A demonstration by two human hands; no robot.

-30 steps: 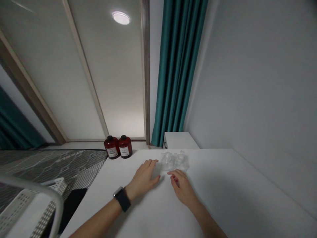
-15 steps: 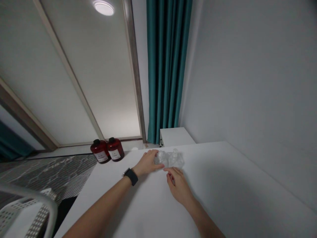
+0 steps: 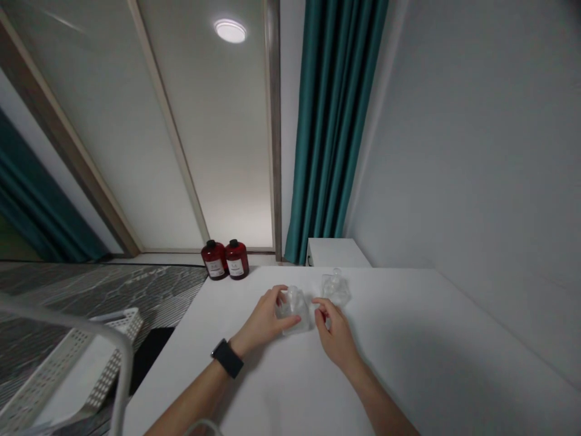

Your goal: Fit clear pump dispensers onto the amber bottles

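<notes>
The left hand [image 3: 265, 318] is wrapped around a small clear bottle [image 3: 296, 310] that stands on the white counter [image 3: 408, 339], thumb on the near face and fingers curled round the far side. The right hand [image 3: 334, 332] sits just beside it, loosely curled, with its fingertips [image 3: 320, 306] at the bottle's right edge. I cannot tell whether they press on it or only brush it. A black watch [image 3: 227, 358] is on the left wrist.

A second clear bottle [image 3: 336, 289] stands a little further back and to the right, apart from both hands.

The held bottle looks like glass or hard clear plastic: stiff, smooth, likely slick under dry fingers, and light for its bulk if it is empty, though I cannot see whether there is liquid in it. If it is glass, it would chip on a hard knock. The broad flat sides look like the safest place to grip, rather than the narrow neck and stopper.

At the counter's far left corner stand two dark red bottles [image 3: 226, 259] with white labels, touching each other. Behind them hangs a teal curtain [image 3: 336, 121], and a white perforated basket [image 3: 68, 369] sits low on the left.
</notes>
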